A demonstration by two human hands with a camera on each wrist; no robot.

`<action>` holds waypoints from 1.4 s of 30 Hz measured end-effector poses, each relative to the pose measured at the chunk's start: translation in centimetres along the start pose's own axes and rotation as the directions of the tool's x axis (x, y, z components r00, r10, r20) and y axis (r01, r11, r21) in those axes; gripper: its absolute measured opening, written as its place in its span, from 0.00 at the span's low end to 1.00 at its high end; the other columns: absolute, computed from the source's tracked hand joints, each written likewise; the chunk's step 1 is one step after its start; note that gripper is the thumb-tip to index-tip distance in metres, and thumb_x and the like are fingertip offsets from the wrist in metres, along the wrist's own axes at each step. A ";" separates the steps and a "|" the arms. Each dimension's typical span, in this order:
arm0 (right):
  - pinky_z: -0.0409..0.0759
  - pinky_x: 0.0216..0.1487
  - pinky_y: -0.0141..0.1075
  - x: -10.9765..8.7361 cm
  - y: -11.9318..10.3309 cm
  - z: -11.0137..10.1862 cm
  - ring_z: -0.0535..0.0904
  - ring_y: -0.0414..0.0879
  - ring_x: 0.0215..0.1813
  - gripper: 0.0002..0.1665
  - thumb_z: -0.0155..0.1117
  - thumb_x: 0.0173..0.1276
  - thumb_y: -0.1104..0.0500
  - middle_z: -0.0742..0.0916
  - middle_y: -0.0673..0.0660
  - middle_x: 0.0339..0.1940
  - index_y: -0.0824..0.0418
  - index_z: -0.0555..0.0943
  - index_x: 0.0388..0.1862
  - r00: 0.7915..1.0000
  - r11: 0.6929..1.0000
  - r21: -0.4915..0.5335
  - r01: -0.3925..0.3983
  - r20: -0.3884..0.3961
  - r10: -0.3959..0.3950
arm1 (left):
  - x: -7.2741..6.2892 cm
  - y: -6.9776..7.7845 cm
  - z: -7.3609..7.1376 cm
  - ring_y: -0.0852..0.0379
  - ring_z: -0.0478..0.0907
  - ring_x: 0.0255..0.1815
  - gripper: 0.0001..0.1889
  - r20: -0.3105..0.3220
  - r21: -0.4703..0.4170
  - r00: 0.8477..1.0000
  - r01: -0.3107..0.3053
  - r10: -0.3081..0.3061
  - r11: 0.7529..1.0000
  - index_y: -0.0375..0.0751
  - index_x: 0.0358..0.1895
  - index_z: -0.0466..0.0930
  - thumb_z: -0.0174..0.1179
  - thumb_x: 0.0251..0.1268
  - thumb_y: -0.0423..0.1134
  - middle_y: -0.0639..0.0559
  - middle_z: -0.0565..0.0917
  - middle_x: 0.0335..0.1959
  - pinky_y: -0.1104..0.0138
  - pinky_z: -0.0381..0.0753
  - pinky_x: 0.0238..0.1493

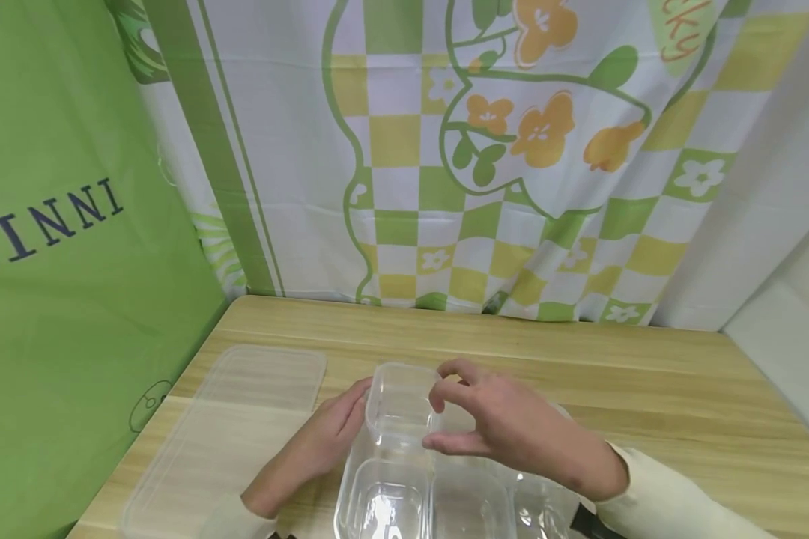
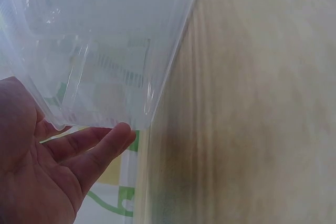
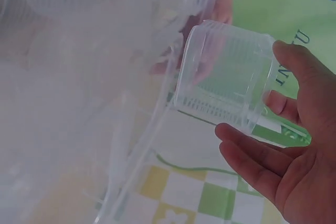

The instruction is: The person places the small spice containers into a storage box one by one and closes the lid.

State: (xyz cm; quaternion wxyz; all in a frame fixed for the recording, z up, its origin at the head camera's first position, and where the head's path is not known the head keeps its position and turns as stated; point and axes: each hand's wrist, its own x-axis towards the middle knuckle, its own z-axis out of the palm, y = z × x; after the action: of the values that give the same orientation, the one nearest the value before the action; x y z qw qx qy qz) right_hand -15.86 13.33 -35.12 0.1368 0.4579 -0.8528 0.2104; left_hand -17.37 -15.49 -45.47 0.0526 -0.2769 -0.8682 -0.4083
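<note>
As seen from the head, small clear box point(image 1: 401, 400) at the back left of a large clear container point(image 1: 404, 451), seated or raised hard to tell, on a wood-grain table point(image 1: 634, 374); left hand point(image 1: 333, 430) flat along the left side, right hand point(image 1: 508, 419) at the right rim, thumb and fingers apart. Looks light, thin-walled, fairly stiff, probably slick, likely to crack if squeezed hard; best taken by opposite walls just under the rim. Count two hands, one small box between, at least three more box shapes point(image 1: 472, 505) nearer, loose or moulded hard to tell, plus one flat, lid-like clear sheet point(image 1: 232, 434) on the left. From the left wrist, one clear corner, fingers fairly straight, touching the lower edge, not clenched. From the right wrist, one ribbed small box, fingers loosely curved and spread, tips at the edge, not wrapped round; cannot tell how firmly pressed
</note>
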 end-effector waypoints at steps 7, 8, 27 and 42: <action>0.81 0.32 0.33 -0.1 -0.1 0.9 0.74 0.37 0.26 0.20 0.71 0.68 0.37 0.82 0.55 0.52 0.50 0.81 0.41 0.999 0.999 -0.001 0.036 -0.003 -0.036 | 0.0 0.1 -0.1 0.47 0.80 0.61 0.21 0.008 -0.008 1.000 0.009 -0.009 1.000 0.44 0.73 0.70 0.38 0.87 0.40 0.47 0.85 0.56 0.48 0.76 0.64; 0.81 0.32 0.33 -0.1 -0.1 1.0 0.74 0.37 0.26 0.20 0.71 0.68 0.37 0.83 0.56 0.53 0.50 0.81 0.41 0.999 0.999 -0.003 0.037 0.000 -0.037 | 0.0 0.2 -0.2 0.48 0.80 0.61 0.21 0.009 -0.012 1.000 0.013 -0.013 1.000 0.44 0.74 0.70 0.38 0.87 0.40 0.47 0.85 0.56 0.48 0.76 0.64; 0.81 0.31 0.37 -0.3 0.1 2.5 0.78 0.39 0.30 0.21 0.69 0.66 0.32 0.84 0.52 0.49 0.47 0.81 0.39 0.998 0.993 -0.116 0.037 0.059 -0.030 | 0.1 0.6 -0.2 0.51 0.82 0.56 0.21 0.018 -0.024 0.996 0.087 -0.087 0.996 0.41 0.74 0.69 0.40 0.86 0.39 0.50 0.85 0.55 0.47 0.76 0.64; 0.73 0.22 0.31 -0.2 0.3 3.7 0.77 0.39 0.29 0.22 0.67 0.66 0.31 0.86 0.55 0.48 0.47 0.80 0.37 0.993 0.982 -0.187 0.039 0.117 -0.017 | 0.1 0.6 -0.3 0.63 0.76 0.35 0.22 0.043 -0.002 0.993 0.106 -0.106 0.994 0.42 0.75 0.69 0.40 0.86 0.38 0.61 0.77 0.33 0.53 0.79 0.54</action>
State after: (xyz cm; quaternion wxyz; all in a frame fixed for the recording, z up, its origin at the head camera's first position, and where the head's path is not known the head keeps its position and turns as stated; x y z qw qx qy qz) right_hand -16.14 11.82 -38.53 0.1330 0.4661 -0.8690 0.0999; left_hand -17.16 -15.41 -44.83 0.0114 -0.2394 -0.8817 -0.4065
